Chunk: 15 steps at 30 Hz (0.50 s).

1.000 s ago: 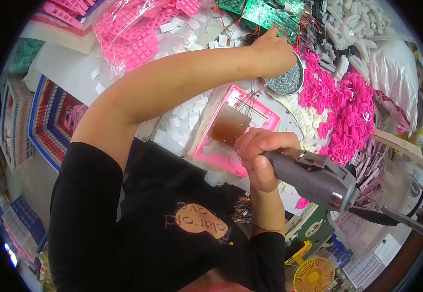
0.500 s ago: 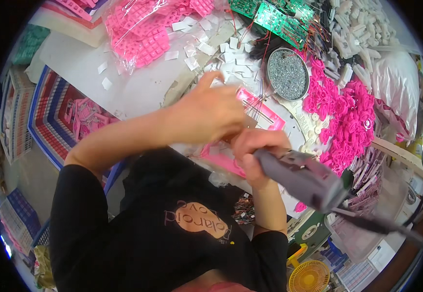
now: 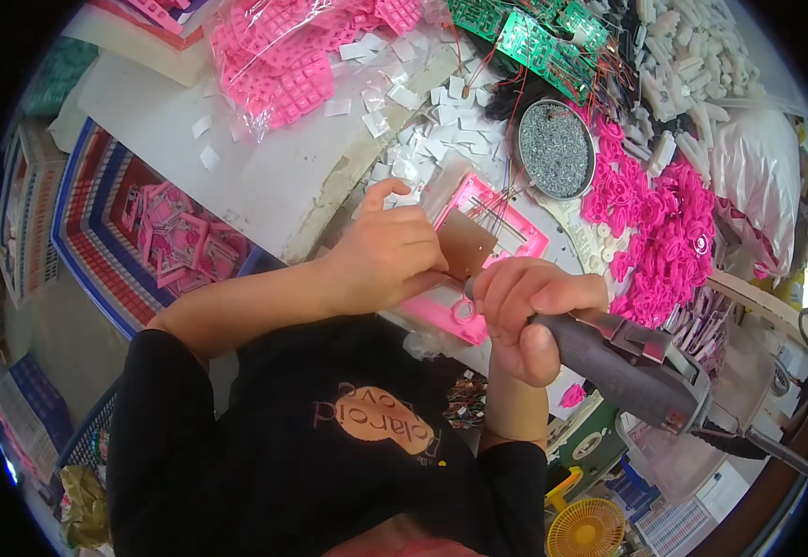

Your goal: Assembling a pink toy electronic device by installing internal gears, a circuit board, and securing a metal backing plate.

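Note:
My right hand (image 3: 541, 311) is wrapped around a grey electric screwdriver (image 3: 608, 371), its nose pointing at the near edge of a brown circuit board (image 3: 467, 243). The board lies in a pink plastic housing (image 3: 532, 243), with thin wires (image 3: 489, 212) across its far side. My left hand (image 3: 390, 251) is at the board's left edge, fingers curled together and one finger raised. Its fingertips are close to the screwdriver's tip; what they pinch, if anything, is hidden.
Beyond the housing stands a round tin of small metal screws (image 3: 557, 153). Pink plastic rings (image 3: 659, 218) are heaped to the right, green circuit boards (image 3: 543, 46) behind. White pieces (image 3: 441, 130) lie scattered. At left a striped basket (image 3: 97, 232) holds pink parts (image 3: 190, 237).
The screwdriver has shifted right and toward me, along with my right hand. My left hand has moved slightly left and down, uncovering the brown board and more of the housing.

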Available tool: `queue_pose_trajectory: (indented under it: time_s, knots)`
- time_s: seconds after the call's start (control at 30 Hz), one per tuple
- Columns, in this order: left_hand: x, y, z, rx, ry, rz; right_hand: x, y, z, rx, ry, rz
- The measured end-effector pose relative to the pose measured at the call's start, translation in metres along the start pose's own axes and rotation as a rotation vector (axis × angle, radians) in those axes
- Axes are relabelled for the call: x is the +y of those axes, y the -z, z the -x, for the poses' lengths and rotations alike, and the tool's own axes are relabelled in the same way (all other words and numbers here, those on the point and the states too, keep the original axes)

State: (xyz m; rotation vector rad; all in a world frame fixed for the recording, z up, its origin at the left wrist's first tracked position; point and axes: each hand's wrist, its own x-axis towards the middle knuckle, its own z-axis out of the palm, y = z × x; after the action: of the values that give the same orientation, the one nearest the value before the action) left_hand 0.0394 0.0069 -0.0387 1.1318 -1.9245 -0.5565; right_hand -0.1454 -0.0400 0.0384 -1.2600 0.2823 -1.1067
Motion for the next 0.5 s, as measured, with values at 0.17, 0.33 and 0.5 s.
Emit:
queue_pose_trajectory:
  time_s: [0.17,0.33,0.5]
  knots:
    - [0.012,0.01,-0.005,0.0,0.165,-0.106,0.022,0.004,-0.018,0.035,0.122,0.099]
    - [0.022,0.024,0.04,-0.232,0.254,-0.304,0.041,0.01,-0.027,0.066,0.097,0.144]
    - [0.027,0.03,0.054,-0.293,0.238,-0.126,0.05,0.013,-0.024,0.066,0.068,0.163]
